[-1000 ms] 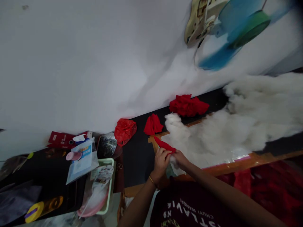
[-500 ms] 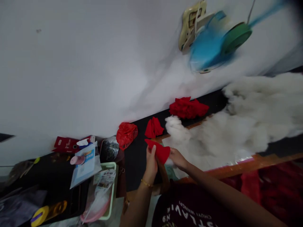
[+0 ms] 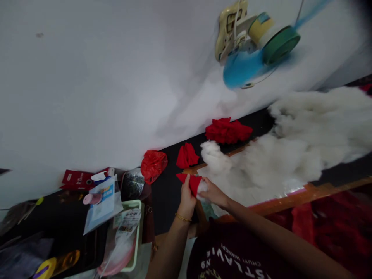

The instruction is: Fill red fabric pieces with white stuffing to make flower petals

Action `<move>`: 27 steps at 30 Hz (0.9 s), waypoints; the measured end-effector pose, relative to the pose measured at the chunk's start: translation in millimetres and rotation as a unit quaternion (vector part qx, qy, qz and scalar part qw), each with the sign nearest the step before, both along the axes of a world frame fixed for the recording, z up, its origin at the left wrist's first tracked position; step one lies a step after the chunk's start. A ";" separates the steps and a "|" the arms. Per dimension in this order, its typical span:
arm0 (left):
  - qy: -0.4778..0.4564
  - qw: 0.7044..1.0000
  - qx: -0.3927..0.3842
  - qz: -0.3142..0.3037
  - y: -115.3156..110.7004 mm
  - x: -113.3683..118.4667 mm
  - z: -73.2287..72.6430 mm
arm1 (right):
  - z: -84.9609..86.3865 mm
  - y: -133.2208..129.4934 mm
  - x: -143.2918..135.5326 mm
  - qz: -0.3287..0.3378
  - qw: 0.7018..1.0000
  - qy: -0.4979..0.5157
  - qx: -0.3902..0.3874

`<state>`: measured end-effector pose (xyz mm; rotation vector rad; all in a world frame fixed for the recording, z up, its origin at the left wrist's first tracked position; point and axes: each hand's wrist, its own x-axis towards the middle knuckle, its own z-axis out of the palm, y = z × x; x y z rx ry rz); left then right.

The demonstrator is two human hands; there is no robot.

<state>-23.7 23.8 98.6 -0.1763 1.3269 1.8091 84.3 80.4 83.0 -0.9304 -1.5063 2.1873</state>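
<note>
left hand and right hand pinch a red fabric cone between maroon "chuyi wangpi" shirt and white wall.

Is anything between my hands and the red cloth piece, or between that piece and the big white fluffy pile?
Nothing visible blocks the left hand, which holds the red cloth piece. The right hand is at its wide end, beside a white tuft. Toward the white fluffy pile, I see only that right hand alongside.
</note>
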 end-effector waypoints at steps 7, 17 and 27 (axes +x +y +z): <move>0.114 0.992 0.024 -0.053 -1.0 26.4 6.1 | 4.8 -4.9 -9.9 -0.100 0.981 0.062 -0.157; 0.135 0.991 0.015 -0.021 1.8 37.4 18.2 | 29.9 -9.6 -9.8 -0.094 0.955 0.161 -0.229; 0.140 0.983 0.032 -0.113 -15.2 33.6 13.8 | 12.5 -1.8 -0.1 -0.058 0.990 0.125 -0.018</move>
